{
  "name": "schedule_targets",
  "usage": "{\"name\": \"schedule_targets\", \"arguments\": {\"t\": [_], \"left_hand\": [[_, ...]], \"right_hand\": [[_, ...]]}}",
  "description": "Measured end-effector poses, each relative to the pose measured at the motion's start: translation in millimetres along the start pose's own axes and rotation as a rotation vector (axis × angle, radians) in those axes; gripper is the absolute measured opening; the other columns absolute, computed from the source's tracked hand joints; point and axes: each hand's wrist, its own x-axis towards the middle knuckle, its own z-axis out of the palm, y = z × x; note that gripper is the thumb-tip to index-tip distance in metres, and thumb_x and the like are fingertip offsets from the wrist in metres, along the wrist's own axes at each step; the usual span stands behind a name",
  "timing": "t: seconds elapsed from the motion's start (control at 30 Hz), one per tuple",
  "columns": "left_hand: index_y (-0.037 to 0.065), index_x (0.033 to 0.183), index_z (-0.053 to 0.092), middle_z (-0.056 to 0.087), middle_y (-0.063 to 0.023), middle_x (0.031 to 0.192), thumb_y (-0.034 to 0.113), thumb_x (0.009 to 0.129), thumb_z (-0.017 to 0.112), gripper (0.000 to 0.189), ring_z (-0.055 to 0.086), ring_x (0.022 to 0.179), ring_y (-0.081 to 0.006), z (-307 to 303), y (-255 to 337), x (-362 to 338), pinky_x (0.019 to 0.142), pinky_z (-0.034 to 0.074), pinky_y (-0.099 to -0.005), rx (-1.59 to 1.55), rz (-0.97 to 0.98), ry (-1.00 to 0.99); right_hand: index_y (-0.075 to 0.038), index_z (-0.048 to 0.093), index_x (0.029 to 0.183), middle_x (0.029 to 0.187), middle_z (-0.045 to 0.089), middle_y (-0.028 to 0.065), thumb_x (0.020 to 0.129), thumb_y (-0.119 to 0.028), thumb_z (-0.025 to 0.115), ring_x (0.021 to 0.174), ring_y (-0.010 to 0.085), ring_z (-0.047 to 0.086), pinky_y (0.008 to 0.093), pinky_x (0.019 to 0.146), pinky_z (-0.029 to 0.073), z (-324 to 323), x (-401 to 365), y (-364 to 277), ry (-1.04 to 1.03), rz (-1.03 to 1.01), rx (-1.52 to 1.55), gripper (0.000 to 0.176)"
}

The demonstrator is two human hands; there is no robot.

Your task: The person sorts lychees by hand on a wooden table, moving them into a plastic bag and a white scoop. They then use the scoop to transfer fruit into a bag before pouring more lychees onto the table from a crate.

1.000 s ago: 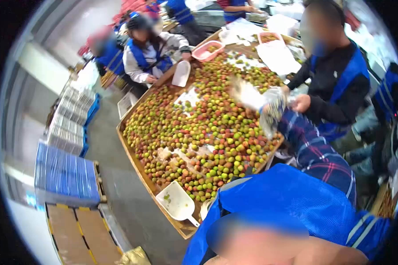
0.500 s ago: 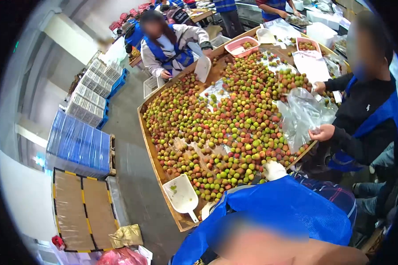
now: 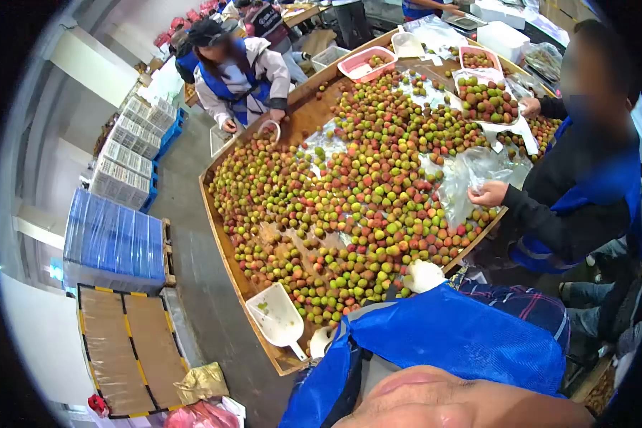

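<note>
My left hand, in a white glove, is at the near edge of the wooden table beside the handle of a white scoop. Most of its fingers are hidden by my blue vest. The scoop lies on the table with only small green bits in it. My right hand, also white-gloved, rests against the near side of a wide heap of red-green lychees. Its fingers are not clear, so whether it holds a fruit cannot be made out.
Across the wooden table, a co-worker works a white scoop into the lychees. Another co-worker at right holds a clear plastic bag beside a scoop full of lychees. Pink baskets stand at the far side.
The view has shifted slightly. The right co-worker's scoop now appears loaded with lychees above the bag, and the far co-worker's scoop has lowered into the heap. My hands stay in nearly the same places.
</note>
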Motion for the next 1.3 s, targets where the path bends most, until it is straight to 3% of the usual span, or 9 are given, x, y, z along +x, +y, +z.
{"name": "schedule_targets", "arguments": {"t": [0.17,0.23,0.27,0.4,0.57,0.8,0.9,1.1,1.3], "left_hand": [[0.007,0.107,0.084,0.081,-0.0205,0.099,0.047,0.093,0.075,0.043,0.079,0.09,-0.0382,-15,14,-19,0.082,0.061,-0.0494,-0.17,0.234,0.071],[0.006,0.111,0.082,0.08,-0.0235,0.097,0.047,0.093,0.074,0.046,0.077,0.092,-0.0423,18,-25,-9,0.081,0.06,-0.0502,-0.159,0.173,0.07],[0.004,0.11,0.081,0.079,-0.0246,0.099,0.047,0.093,0.074,0.046,0.076,0.095,-0.043,-18,35,-47,0.086,0.059,-0.0504,-0.132,0.073,0.225],[0.003,0.11,0.081,0.077,-0.0229,0.104,0.036,0.097,0.071,0.036,0.073,0.104,-0.0415,-26,39,-39,0.093,0.057,-0.0493,-0.176,0.044,0.302],[0.004,0.119,0.075,0.074,-0.0215,0.11,0.025,0.095,0.074,0.032,0.072,0.104,-0.0419,-68,66,-2,0.091,0.057,-0.0488,-0.218,0.21,0.382],[0.001,0.137,0.068,0.068,-0.0258,0.134,0.026,0.092,0.079,0.053,0.063,0.129,-0.043,-212,64,192,0.111,0.051,-0.0481,-0.209,0.374,0.563],[0.003,0.142,0.067,0.067,-0.0257,0.137,0.036,0.089,0.083,0.064,0.062,0.131,-0.0437,-279,40,295,0.112,0.051,-0.0499,-0.092,0.46,0.619],[0.009,0.152,0.062,0.069,-0.0263,0.139,0.055,0.088,0.077,0.081,0.064,0.133,-0.0419,-381,20,438,0.114,0.05,-0.0508,0.143,0.169,0.451],[-0.004,0.166,0.039,0.067,-0.0259,0.146,0.056,0.084,0.085,0.112,0.068,0.13,-0.0351,-403,-11,556,0.112,0.052,-0.0426,-0.328,0.081,0.281]], "right_hand": [[-0.014,0.075,0.125,0.121,0.068,0.0219,0.092,-0.03,0.07,0.117,0.0421,0.067,0.0537,0.096,0.057,4,14,6,-0.006,-0.057,-0.036,0.036],[-0.011,0.074,0.124,0.121,0.068,0.0212,0.089,-0.024,0.072,0.118,0.0425,0.065,0.0528,0.099,0.055,23,17,23,0.172,-0.229,0.057,0.037],[-0.011,0.069,0.112,0.111,0.069,0.0188,0.086,-0.02,0.071,0.11,0.045,0.064,0.0566,0.094,0.053,13,11,7,0.328,-0.285,0.135,0.027],[-0.01,0.07,0.129,0.128,0.07,0.0197,0.084,-0.009,0.075,0.125,0.0429,0.063,0.0527,0.109,0.05,33,41,29,0.433,-0.358,0.198,0.045],[-0.007,0.062,0.142,0.139,0.062,0.0227,0.084,-0.018,0.08,0.133,0.0479,0.056,0.0583,0.111,0.047,-13,100,-8,0.543,-0.392,-0.08,0.062],[-0.008,0.051,0.158,0.147,0.059,0.019,0.091,-0.049,0.076,0.147,0.0487,0.041,0.0655,0.122,0.03,25,156,-21,0.311,-0.08,-0.462,0.083],[-0.01,0.051,0.159,0.149,0.059,0.0184,0.09,-0.048,0.077,0.147,0.051,0.04,0.0663,0.123,0.029,16,164,-26,0.247,-0.07,-0.484,0.083],[-0.014,0.049,0.161,0.147,0.059,0.0208,0.088,-0.036,0.082,0.144,0.0532,0.043,0.0676,0.122,0.03,7,172,-30,0.225,-0.093,-0.477,0.084],[-0.013,0.05,0.161,0.147,0.057,0.0201,0.088,-0.032,0.083,0.143,0.053,0.044,0.0665,0.122,0.032,5,176,-30,0.199,-0.099,-0.482,0.082]]}}
